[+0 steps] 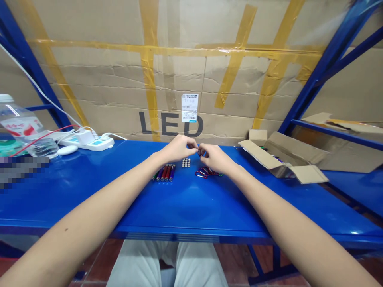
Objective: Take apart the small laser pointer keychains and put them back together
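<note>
My left hand (178, 148) and my right hand (214, 156) meet above the table, fingertips pinched together. Between them is a small dark piece, too hidden to name. Just below my left hand lies a row of coloured metal tubes (166, 173), like small flashlight bodies, in green, purple, blue and red. Small round silver pieces (186, 162) form a tight block between the two hands. Under my right hand rest several carabiners (201, 173), mostly red and purple, partly covered by the hand.
An open cardboard box (283, 169) stands at the right of the blue table (185, 207). At the left are a white power strip (95, 142) with cables, a white oval object (67, 150) and a plastic bottle (26, 127). A large taped carton (119, 91) rises behind the table.
</note>
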Demonstrator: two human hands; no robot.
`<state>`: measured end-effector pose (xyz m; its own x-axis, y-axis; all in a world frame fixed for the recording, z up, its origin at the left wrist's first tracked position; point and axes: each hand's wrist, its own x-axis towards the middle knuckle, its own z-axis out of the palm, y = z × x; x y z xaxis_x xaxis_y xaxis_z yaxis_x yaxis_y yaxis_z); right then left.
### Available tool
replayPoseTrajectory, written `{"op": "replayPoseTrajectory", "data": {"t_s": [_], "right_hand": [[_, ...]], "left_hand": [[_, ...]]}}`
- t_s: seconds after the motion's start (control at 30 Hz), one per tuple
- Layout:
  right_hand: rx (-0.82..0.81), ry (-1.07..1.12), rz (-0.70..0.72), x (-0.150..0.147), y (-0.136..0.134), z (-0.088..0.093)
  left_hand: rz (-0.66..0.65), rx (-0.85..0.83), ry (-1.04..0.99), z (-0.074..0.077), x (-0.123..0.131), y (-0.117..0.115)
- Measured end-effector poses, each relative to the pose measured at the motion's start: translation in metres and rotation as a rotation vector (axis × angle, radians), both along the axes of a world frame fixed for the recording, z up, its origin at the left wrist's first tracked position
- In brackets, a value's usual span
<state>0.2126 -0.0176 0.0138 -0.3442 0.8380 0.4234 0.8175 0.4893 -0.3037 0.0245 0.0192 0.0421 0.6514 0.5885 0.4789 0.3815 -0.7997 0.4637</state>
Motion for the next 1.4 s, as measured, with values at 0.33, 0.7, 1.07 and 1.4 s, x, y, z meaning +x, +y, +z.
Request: {"op": "replayPoseTrajectory", "data": {"t_s": [0.33,0.7,1.07,1.4], "right_hand": [[0.077,-0.06,0.044,0.005,0.002,0.001],[0.013,-0.026,0.063,0.004,0.003,-0.002],[-0.065,0.038,0.06,-0.001,-0.002,-0.003],[-0.025,0.253,0.065,-0.005,0.0,-0.004]], "left_hand": [[0.229,-0.374,-0.16,0.0,0.002,0.013],[0.268,-0.109,0.391,-0.033,-0.049,0.073],[0.271,-0.127,0.333,-0.025,-0.04,0.063],[-0.034,-0.003,-0.078,0.006,0.0,0.003]]}}
